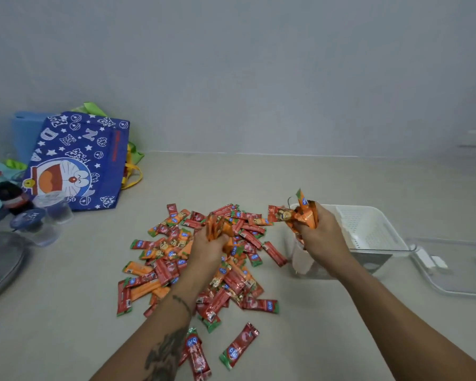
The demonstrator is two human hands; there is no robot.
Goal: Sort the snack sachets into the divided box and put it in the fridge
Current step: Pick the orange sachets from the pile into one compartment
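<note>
My right grip is closed round a bunch of orange sachets, held just above the near corner of the clear box that sits under and beyond it on the desk; a white slotted insert rests in the box's far part. My left grip is pinched on a second small bunch of orange ones, right over the heap that spreads beneath and around it. These packets look light, thin and crinkly, with slick foil skins, so I judge they will slide against each other and fan out unless I squeeze them across the middle, ends lined up. Counts: one box, one clear lid lying flat to the right of my right grip, and two colours of sachet, red and orange. The heap holds several dozen, too overlapped to count exactly; red seems the larger share. Each bunch in my grips is a handful of perhaps four or five, though I cannot tell precisely. Two red strays lie near my left forearm, apart from the heap.
</note>
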